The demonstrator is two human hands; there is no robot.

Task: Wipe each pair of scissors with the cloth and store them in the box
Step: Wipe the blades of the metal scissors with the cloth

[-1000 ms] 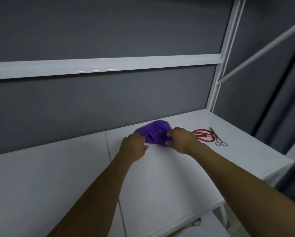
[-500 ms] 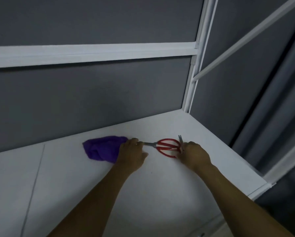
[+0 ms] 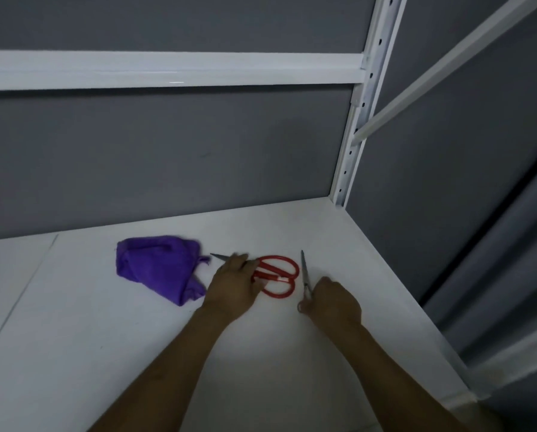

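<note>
My left hand (image 3: 233, 286) grips red-handled steel scissors (image 3: 276, 275) just right of the crumpled purple cloth (image 3: 158, 266); my right hand (image 3: 332, 302) pinches slim silver scissors (image 3: 304, 272) farther right. Picking up, I judge; next, bring one pair to the cloth.

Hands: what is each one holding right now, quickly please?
Left hand: closed, gripping the red scissors near the pivot.
Right hand: closed, holding the small metal scissors by the handles.
</note>
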